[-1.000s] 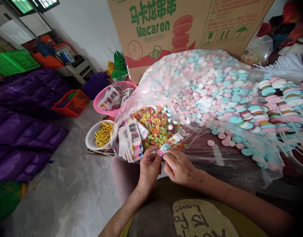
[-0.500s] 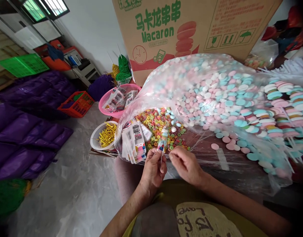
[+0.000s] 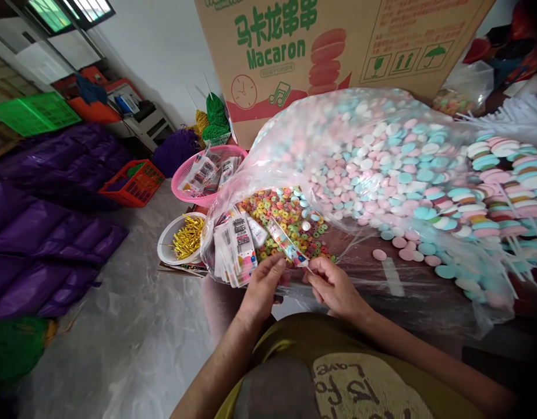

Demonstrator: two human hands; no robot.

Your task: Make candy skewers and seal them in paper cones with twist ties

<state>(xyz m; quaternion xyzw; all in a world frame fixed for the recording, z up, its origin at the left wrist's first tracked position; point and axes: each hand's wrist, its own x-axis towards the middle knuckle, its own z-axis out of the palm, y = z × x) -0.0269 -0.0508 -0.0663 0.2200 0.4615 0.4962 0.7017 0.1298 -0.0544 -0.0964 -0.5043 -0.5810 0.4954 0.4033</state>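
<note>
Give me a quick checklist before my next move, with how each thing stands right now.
1. Right hand gripping the stick below the filled wrapper: ok.
2. Left hand free: cannot tell; its fingertips are too indistinct.
3. Wrapper closed around the stick: cannot tell; too small.
4. Gold strips in the white bowl: ok.
5. More printed wrappers within view: ok, in a fanned stack left of the colored rings.
6. All discs gathered in the big heap: not ok; a pink disc lies apart.
</note>
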